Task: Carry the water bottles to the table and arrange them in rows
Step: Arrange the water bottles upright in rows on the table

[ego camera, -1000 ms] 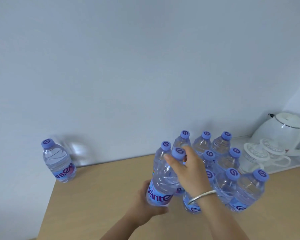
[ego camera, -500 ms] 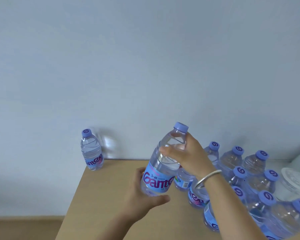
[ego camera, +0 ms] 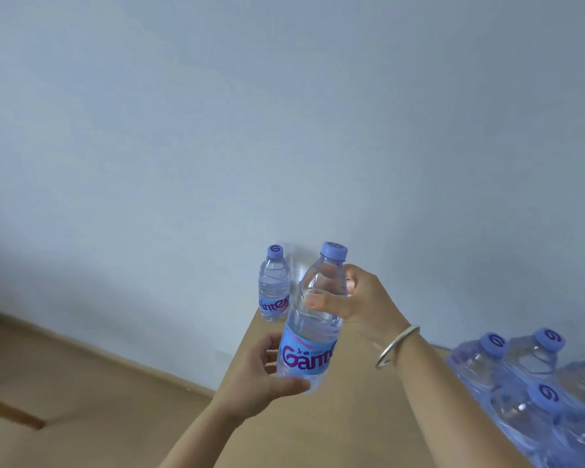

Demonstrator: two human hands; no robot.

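lone bottle [ego camera: 273, 285] left of pack [ego camera: 534, 383]

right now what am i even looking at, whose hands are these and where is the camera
The camera sits on a person's head, looking forward and down, so the two bare arms reaching in from below are that person's own. There is no machine. The left hand grips the lower part of a water bottle, and the right hand, with a bangle on its wrist, grips it near the neck. The bottle is held above a wooden table. One lone bottle stands at the table's far corner by the wall, and a pack of bottles fills the right side.
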